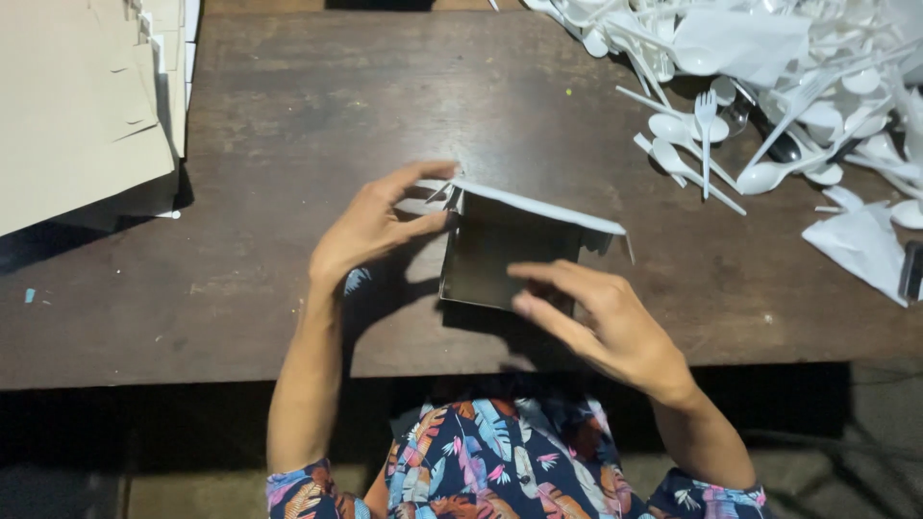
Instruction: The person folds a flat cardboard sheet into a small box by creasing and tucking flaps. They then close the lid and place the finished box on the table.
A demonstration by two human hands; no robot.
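At the near edge of a dark wooden table [288, 317], a person in a bright leaf-print shirt [510, 461] works a small cardboard box [500, 255] that sits half-folded at the table's middle front. The right hand [606, 322] grasps the box's near wall, thumb and fingers curled over it. The left hand [370, 226] pinches the box's left corner flap between thumb and fingertips. The box's far wall stands raised, its pale edge tilted. Farther back on the left lies a stack of flat beige cardboard sheets [77, 106]. At the far right, well apart from the box, a heap of white plastic spoons and forks [769, 86] spreads beside white paper napkins [860, 245].
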